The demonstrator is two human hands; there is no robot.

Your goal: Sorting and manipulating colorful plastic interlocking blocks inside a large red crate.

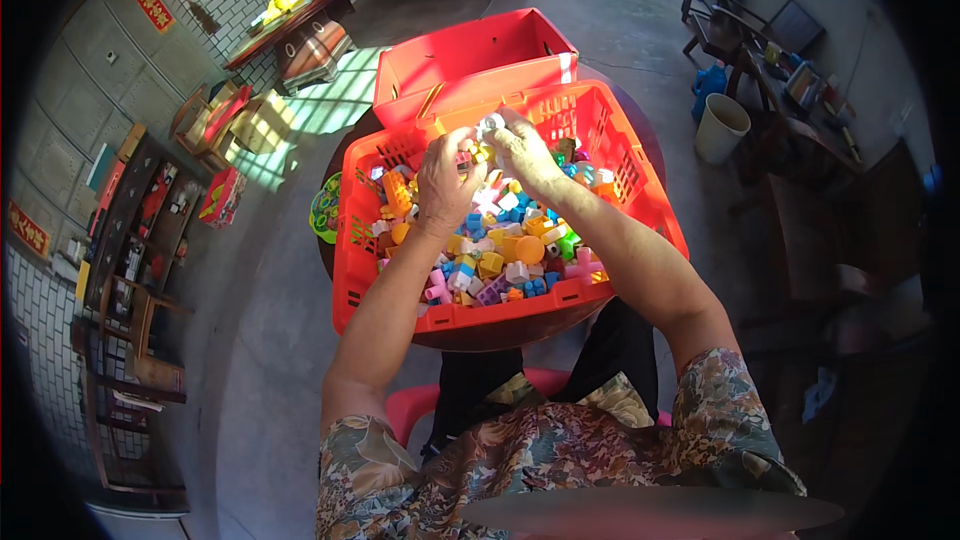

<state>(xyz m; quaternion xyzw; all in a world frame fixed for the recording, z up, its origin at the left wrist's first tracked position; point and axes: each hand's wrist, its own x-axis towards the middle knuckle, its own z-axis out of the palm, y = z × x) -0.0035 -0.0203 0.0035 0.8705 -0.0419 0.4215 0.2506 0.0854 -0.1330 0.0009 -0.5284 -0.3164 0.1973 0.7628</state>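
A red plastic basket (352,270) with slotted walls stands before me, filled with colourful toy building blocks (490,263). Both hands are raised over its far half, close together. My left hand (445,180) is closed, with its fingers around a small reddish block (463,161). At the fingertips of my right hand (525,152) is a small white block (490,124), pinched between thumb and fingers. A yellow block (484,154) shows between the two hands; I cannot tell whether it is held or joined to another piece.
Behind the basket sits a red bin (470,47) on the same round table. A green basket (325,210) of small pieces touches the left side. A whitish bucket (722,128) stands on the floor at right. Shelves (150,230) line the left, and dark wooden furniture (800,240) the right.
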